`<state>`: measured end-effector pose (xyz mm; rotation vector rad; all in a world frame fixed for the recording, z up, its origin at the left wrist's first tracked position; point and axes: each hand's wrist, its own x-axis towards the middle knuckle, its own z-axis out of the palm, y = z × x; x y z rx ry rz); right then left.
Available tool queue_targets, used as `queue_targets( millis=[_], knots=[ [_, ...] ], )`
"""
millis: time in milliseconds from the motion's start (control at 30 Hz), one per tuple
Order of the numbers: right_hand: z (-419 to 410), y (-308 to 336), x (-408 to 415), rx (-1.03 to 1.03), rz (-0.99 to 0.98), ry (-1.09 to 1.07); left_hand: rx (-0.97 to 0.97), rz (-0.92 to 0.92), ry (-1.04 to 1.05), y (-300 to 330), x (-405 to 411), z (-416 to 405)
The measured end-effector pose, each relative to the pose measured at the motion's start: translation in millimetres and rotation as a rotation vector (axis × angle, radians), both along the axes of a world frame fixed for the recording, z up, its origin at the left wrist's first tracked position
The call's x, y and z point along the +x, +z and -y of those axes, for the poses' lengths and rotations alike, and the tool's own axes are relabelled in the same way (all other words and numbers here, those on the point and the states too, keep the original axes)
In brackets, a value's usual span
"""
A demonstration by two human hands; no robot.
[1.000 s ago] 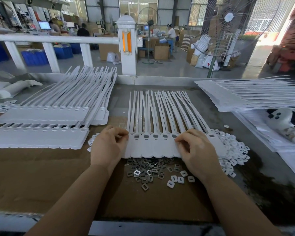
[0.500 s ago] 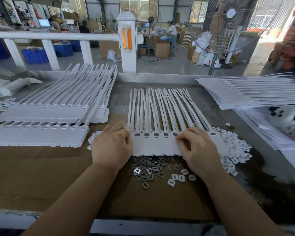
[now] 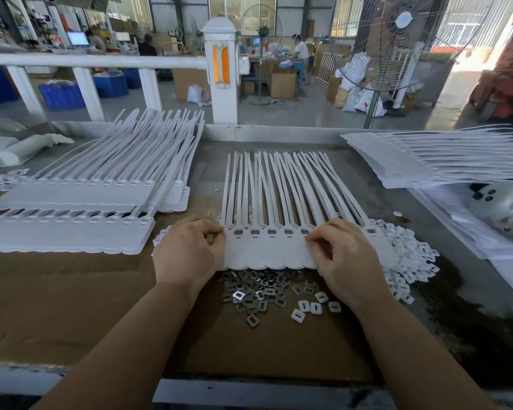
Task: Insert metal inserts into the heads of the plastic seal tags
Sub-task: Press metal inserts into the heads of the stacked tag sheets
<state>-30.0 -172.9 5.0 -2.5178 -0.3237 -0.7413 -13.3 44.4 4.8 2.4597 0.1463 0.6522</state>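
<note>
A joined strip of white plastic seal tags (image 3: 274, 250) lies in front of me, its long tails fanning away. Several heads along its top edge show grey metal inserts in their slots. My left hand (image 3: 188, 251) pinches the strip's left end with curled fingers. My right hand (image 3: 342, 257) has its fingers curled over the strip's right part, fingertips at a head slot; what it pinches is hidden. A pile of loose metal inserts (image 3: 253, 291) lies just below the strip, between my wrists.
White plastic caps (image 3: 406, 261) are heaped at the right, a few more (image 3: 313, 307) near the inserts. Two stacks of tag strips (image 3: 71, 214) lie at the left, another stack (image 3: 433, 161) at the back right. Brown cardboard (image 3: 57, 306) covers the table.
Both hands stay on the strip. The left hand's fingers shifted at the left end and the right hand's fingertips moved slightly along the heads. The camera tilted a little.
</note>
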Motion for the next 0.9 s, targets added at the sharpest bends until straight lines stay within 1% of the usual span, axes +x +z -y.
queue_targets(
  millis=[133,400,467,533,633,733,833,900],
  knots=[
    [0.2,-0.1,-0.3,0.008,0.0,-0.001,-0.047,-0.005,-0.014,1.6,-0.5,0.1],
    [-0.2,-0.2,0.0,0.004,0.0,0.003,0.153,-0.012,-0.006,4.3,-3.3,4.0],
    [-0.2,-0.2,0.0,0.001,0.003,0.004,0.177,0.0,-0.015,3.8,-2.7,4.5],
    [-0.1,0.2,-0.1,-0.001,0.004,0.003,0.148,0.003,-0.025,3.0,-2.1,3.4],
    [0.0,0.6,-0.5,-0.003,-0.001,0.003,0.001,-0.009,-0.025,2.7,-0.3,-0.2],
    [0.2,0.6,-0.6,-0.008,-0.003,0.0,-0.023,0.014,-0.037,2.1,0.2,-0.7],
    [-0.1,1.1,-0.5,-0.003,-0.01,-0.001,0.054,0.037,-0.047,2.4,-1.7,0.5],
    [-0.1,1.3,-0.4,-0.004,-0.01,-0.003,0.183,0.059,-0.06,2.5,-2.7,1.9]
  ],
)
